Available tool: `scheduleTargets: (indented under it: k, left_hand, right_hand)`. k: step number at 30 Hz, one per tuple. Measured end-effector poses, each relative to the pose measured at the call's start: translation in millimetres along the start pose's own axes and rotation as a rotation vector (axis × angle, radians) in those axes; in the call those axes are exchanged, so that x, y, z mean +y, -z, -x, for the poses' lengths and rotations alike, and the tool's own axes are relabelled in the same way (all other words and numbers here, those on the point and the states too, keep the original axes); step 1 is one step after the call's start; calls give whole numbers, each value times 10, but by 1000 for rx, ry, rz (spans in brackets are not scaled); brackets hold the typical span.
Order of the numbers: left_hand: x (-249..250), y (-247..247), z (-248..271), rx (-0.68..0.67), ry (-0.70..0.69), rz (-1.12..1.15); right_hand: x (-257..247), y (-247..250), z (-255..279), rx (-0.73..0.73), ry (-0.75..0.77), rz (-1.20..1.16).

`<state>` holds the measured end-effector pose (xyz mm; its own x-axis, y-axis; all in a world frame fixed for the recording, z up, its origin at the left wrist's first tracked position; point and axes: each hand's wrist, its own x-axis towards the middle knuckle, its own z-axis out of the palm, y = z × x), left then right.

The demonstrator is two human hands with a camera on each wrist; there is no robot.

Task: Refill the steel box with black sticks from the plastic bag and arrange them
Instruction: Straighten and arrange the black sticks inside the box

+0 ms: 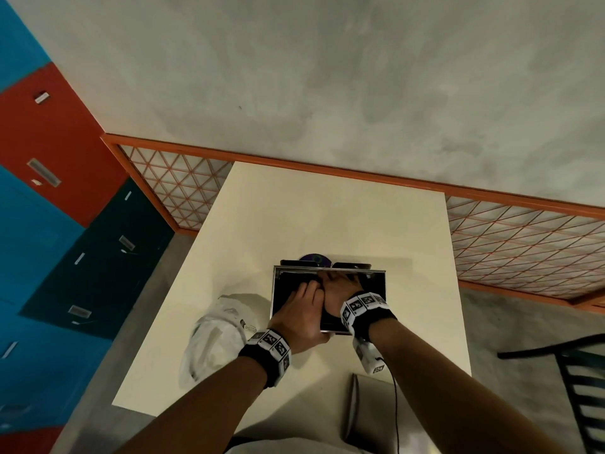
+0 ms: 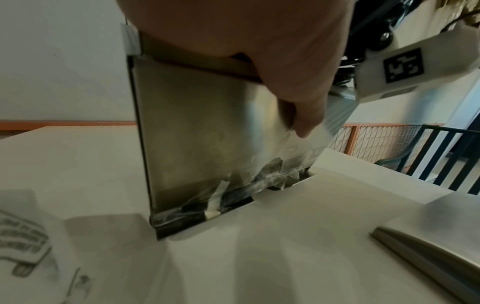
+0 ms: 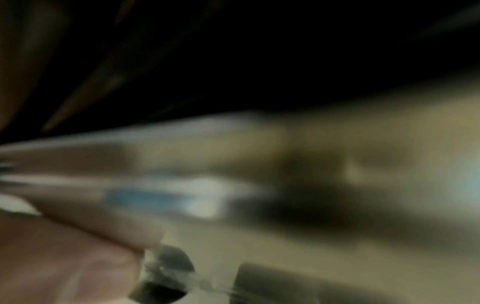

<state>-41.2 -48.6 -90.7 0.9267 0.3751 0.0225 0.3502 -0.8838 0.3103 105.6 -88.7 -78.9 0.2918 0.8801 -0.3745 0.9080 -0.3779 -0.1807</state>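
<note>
The tall, open-topped shiny steel box [image 1: 376, 283] stands upright on the cream rectangular table [image 1: 327, 217], and both hands are at its mouth. The left hand [image 1: 302, 314] lies over the near left rim with its fingers [image 1: 307, 291] reaching down into the dark opening; in the left wrist view its thumb [image 2: 309, 121] presses down the outside of the box's steel wall [image 2: 197, 131], so the wall is clasped between thumb and fingers. Directly under that thumb, at the foot of the box, black sticks in clear wrappers [image 2: 233, 197] show in a low slot. The right hand [image 1: 340, 288] sits just right of the left, touching it, also sunk into the box mouth. Its fingertips are hidden inside, and the right wrist view is too blurred to help, so whether it pinches anything cannot be told. The crumpled white plastic bag [image 1: 212, 339] lies on the table just left of the left wrist, apart from the box. A flat grey steel lid [image 2: 436, 232] rests nearer the person, below the right wrist.
</note>
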Motion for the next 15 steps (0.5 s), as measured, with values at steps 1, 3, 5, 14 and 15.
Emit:
scheduleTargets:
  k: [1,3,5,14,15]
  left_hand:
    - [1,3,6,15,-6,-2]
    - [-1,23,3,64,-33,-17]
    - [0,39,-12,107,-49,-33]
    - [-14,33,-38,32,8,-67]
    - [-18,35,-35,26,12,-68]
  right_hand:
    - [-6,5,1,17,5,13]
    - [1,26,25,54,13,48]
    - [48,36,59,36,21,36]
    - [156,-21,154,99,116,10]
    - [180,-5,166,110,131,8]
